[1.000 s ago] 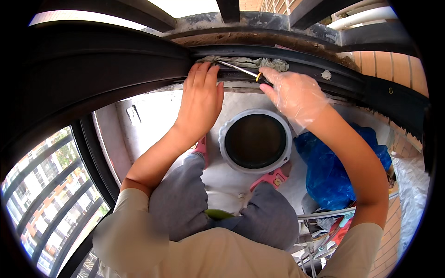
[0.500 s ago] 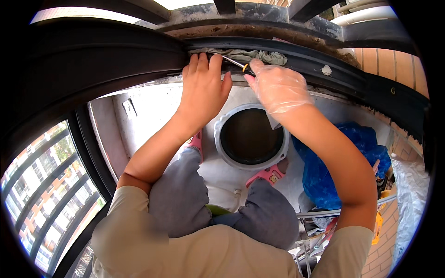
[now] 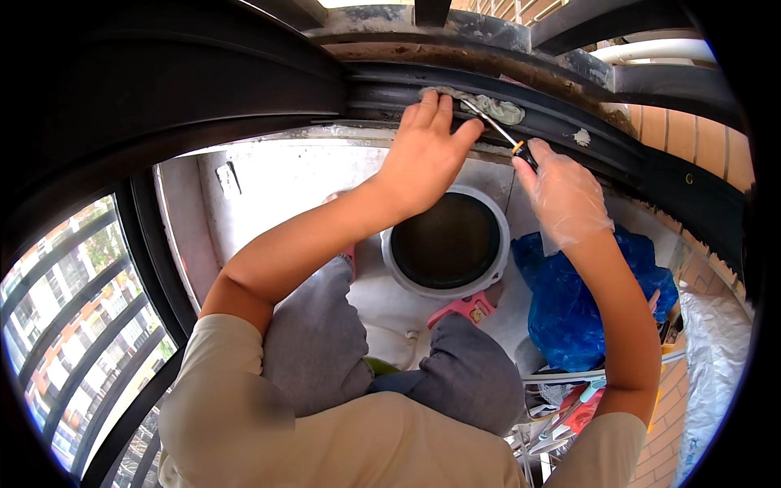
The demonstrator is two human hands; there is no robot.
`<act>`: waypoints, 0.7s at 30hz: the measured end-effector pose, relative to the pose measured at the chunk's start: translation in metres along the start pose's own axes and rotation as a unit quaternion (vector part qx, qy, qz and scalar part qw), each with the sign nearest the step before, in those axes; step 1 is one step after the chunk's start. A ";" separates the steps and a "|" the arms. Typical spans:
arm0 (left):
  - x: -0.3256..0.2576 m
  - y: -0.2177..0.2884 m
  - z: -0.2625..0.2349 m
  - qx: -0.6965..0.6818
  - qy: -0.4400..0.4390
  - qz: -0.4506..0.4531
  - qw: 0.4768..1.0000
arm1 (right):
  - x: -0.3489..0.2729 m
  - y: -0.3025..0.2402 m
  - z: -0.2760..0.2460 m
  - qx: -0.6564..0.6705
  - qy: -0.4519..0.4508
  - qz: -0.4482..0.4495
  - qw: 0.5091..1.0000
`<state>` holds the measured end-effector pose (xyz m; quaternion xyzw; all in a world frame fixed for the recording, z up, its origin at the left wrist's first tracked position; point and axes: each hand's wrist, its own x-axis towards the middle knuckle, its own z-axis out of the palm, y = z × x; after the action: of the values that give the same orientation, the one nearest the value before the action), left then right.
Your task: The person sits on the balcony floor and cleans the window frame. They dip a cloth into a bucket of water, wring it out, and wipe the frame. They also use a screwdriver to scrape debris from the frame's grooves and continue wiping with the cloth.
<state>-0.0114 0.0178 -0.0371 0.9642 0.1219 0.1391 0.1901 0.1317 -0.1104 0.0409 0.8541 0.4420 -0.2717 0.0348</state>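
A damp-looking grey-green rag [image 3: 498, 110] lies bunched in the dark sliding-window track [image 3: 382, 91]. My bare left hand [image 3: 431, 150] has its fingertips hooked over the rag's left part, thumb held apart. In a clear plastic glove, my right hand [image 3: 563, 191] grips a screwdriver [image 3: 517, 146] by its black and yellow handle. The metal shaft slants up and left to the rag, close to my left fingers. Its tip is hidden against the cloth.
Below my hands stands a pale bucket [image 3: 389, 260] of dark water. A blue plastic bag [image 3: 561, 313] lies to its right. Black metal bars [image 3: 561, 49] run beyond the track, and a dark window frame [image 3: 163, 252] stands at left. A silvery sheet [image 3: 716, 358] hangs far right.
Both hands have moved right along the track. The rag's left end has shifted right with them, leaving bare track behind. My right hand has drawn back from the track, showing more of the screwdriver shaft.
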 end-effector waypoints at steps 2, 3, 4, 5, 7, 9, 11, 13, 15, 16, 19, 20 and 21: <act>0.004 0.002 0.002 0.018 0.017 0.028 0.999 | -0.004 0.005 -0.003 -0.006 0.014 0.003 1.000; 0.003 0.000 -0.001 -0.036 0.036 0.001 0.999 | -0.009 0.005 -0.005 -0.005 0.010 -0.003 1.000; 0.001 -0.005 -0.007 -0.089 0.058 -0.023 0.994 | -0.015 0.007 -0.009 -0.005 0.010 -0.007 1.000; -0.001 -0.010 -0.012 -0.143 0.078 -0.046 0.986 | -0.021 0.010 -0.012 -0.005 0.009 -0.011 1.000; 0.002 -0.012 -0.022 -0.086 0.119 -0.059 0.987 | -0.036 0.020 -0.021 0.032 0.012 0.008 0.999; 0.010 -0.014 -0.018 -0.044 0.132 -0.046 0.989 | -0.047 0.026 -0.033 0.040 0.010 0.038 0.998; 0.022 -0.013 -0.014 -0.025 0.106 -0.038 0.993 | -0.050 0.036 -0.035 0.039 0.017 0.037 0.998; 0.029 -0.013 -0.010 -0.009 0.094 -0.034 0.995 | -0.050 0.042 -0.036 0.030 0.013 0.035 0.999; 0.030 -0.018 -0.005 0.002 0.097 -0.034 0.995 | -0.046 0.045 -0.038 0.012 -0.003 0.031 0.999; 0.029 -0.018 -0.006 0.000 0.101 -0.050 0.994 | -0.044 0.047 -0.038 0.004 -0.007 0.023 1.000; 0.027 -0.022 -0.005 -0.005 0.098 -0.092 0.991 | -0.033 0.051 -0.041 -0.022 -0.025 0.013 0.999; 0.025 -0.023 -0.005 -0.013 0.095 -0.087 0.992 | -0.029 0.049 -0.043 -0.031 -0.032 0.020 0.999; 0.024 -0.024 -0.005 -0.021 0.092 -0.082 0.992 | -0.026 0.046 -0.043 -0.041 -0.039 0.027 0.998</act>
<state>0.0045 0.0479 -0.0371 0.9297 0.2148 0.2141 0.2092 0.1744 -0.1446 0.0820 0.8521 0.4284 -0.2853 0.0945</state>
